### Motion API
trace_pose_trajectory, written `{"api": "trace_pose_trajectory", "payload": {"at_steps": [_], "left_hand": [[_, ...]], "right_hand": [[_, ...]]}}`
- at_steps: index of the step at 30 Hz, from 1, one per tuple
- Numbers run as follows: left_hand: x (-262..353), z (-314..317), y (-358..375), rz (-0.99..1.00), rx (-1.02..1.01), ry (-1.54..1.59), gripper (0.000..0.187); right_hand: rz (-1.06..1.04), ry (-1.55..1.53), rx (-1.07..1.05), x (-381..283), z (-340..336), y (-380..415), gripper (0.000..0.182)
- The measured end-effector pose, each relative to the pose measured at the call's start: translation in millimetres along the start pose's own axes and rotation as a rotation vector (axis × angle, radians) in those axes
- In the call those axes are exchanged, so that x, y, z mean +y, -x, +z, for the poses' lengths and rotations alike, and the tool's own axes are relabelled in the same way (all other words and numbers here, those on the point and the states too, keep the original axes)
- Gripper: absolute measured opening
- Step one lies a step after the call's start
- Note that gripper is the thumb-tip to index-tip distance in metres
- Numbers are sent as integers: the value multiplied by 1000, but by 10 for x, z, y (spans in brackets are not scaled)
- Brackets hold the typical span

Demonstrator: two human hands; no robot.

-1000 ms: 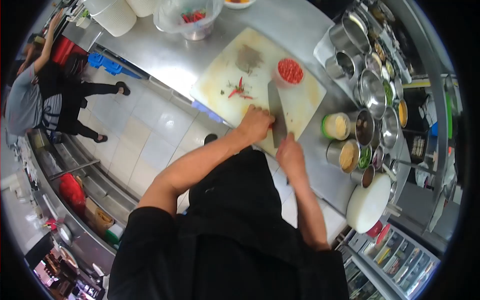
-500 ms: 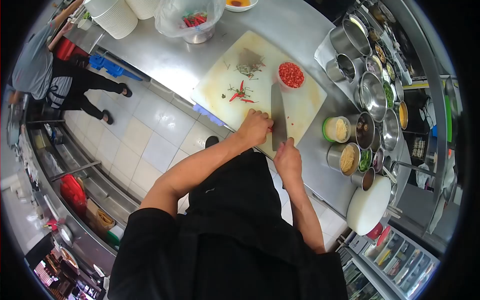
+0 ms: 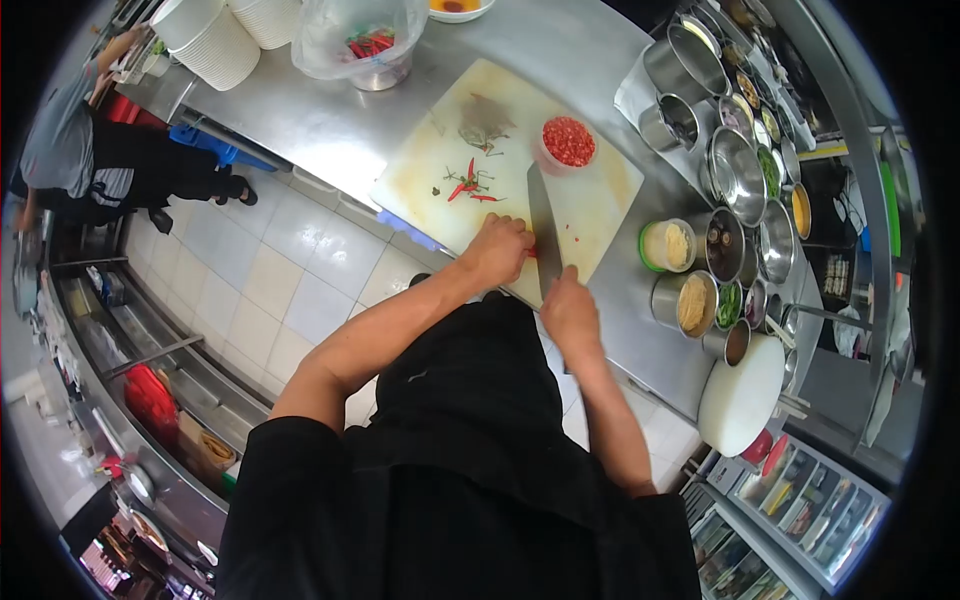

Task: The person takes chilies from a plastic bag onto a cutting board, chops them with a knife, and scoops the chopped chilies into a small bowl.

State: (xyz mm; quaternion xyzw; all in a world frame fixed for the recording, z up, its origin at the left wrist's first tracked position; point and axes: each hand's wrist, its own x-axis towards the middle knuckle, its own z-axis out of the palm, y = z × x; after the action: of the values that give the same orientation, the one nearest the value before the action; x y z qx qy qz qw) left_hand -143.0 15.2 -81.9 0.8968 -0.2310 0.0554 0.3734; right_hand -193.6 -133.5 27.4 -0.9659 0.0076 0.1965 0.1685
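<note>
My right hand [image 3: 571, 312] is closed round the handle of a broad kitchen knife [image 3: 543, 222]. The blade rests on or just above a pale cutting board [image 3: 420, 185], angled away from me. Curled beside the blade, my left hand [image 3: 498, 250] presses a red chili [image 3: 531, 253] against the board, mostly hidden by the fingers. A few whole red chilies [image 3: 470, 182] lie with loose green stems further up the board. Past the knife tip stands a clear tub of chopped red chili [image 3: 569, 142]. Small red bits are scattered right of the blade.
A plastic-lined bowl of red chilies [image 3: 371, 45] and stacked white bowls [image 3: 212, 55] stand at the back. Metal pots of ingredients [image 3: 690, 305] and a white round block [image 3: 741, 395] line the right. Another person [image 3: 75, 150] is at the left.
The knife blade has tilted and its tip has shifted left; my hands stay close to the same spot. The view has shifted slightly. The other person's legs have moved leftward.
</note>
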Motion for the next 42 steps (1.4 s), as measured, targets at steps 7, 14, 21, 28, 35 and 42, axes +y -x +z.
{"api": "trace_pose_trajectory", "payload": {"at_steps": [7, 14, 21, 28, 35, 42], "left_hand": [[-21, 17, -27, -6, -53, -76, 4], [7, 39, -7, 2, -65, -70, 5], [-12, 37, -8, -3, -69, -94, 3], [25, 64, 59, -17, -125, -95, 4], [-65, 102, 118, 24, 7, 48, 8], [-44, -21, 85, 23, 69, 44, 6]], "right_hand": [[-10, 7, -1, 51, -36, -69, 19], [34, -42, -97, 35, -153, -98, 20], [15, -120, -53, 107, -113, -131, 19], [-26, -35, 1, 130, 9, -97, 21], [30, -47, 84, 82, 187, -55, 20], [-42, -45, 84, 176, 99, -114, 21]]}}
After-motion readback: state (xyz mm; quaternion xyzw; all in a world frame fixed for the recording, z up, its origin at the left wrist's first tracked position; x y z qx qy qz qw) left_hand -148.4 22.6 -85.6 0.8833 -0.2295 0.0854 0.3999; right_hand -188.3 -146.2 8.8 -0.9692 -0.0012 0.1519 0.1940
